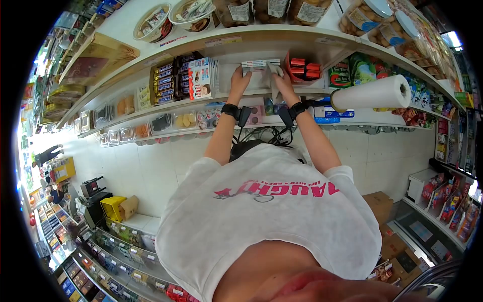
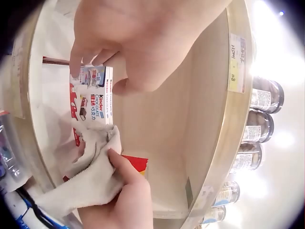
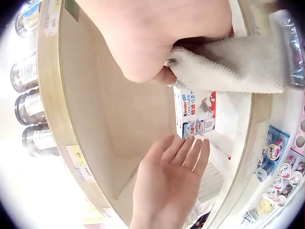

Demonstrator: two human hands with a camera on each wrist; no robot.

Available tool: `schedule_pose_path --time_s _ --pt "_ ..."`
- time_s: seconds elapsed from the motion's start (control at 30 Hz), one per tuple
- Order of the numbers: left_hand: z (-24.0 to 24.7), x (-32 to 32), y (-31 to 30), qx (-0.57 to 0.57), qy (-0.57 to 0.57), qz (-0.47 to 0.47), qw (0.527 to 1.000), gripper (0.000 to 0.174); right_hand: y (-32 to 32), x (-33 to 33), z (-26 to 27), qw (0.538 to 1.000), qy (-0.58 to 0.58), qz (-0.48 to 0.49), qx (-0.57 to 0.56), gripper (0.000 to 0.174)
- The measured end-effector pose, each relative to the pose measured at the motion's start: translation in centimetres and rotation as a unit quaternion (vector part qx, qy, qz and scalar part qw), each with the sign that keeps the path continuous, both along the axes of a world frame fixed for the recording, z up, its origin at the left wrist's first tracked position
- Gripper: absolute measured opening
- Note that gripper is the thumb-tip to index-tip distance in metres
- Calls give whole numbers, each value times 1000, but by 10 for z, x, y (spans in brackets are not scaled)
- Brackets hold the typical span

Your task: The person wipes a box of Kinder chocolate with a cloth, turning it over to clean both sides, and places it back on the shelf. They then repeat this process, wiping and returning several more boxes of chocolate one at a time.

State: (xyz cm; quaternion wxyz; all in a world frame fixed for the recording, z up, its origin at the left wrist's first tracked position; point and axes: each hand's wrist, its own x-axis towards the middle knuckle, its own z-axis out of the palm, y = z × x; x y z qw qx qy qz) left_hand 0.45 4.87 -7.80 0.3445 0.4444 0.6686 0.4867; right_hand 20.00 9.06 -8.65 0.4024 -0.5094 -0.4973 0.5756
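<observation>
My right hand (image 1: 285, 84) holds a folded whitish cloth (image 2: 95, 167), its thumb pressed on top. The cloth covers one end of a white and red Kinder chocolate box (image 2: 90, 100) lying on the shelf. At the box's other end is my left hand (image 3: 169, 176), palm turned up and fingers straight, with the fingertips right by the box edge. From the head view, several Kinder boxes (image 1: 260, 64) appear stacked between the two hands. The cloth hides part of the top box.
Upright Kinder packs (image 1: 200, 80) and dark-boxed chocolate bars (image 1: 164, 83) stand left of the hands. A red box of packets (image 1: 303, 69) is close on the right. A white roll (image 1: 372, 94) juts out at the shelf front. Jars (image 1: 271, 10) line the shelf above.
</observation>
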Motion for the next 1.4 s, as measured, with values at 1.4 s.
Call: schedule_pose_path --time_s 1.4 --pt "208 -24 -116 -6 -162 -193 968 37 -154 -7 175 997 -50 64 1 43"
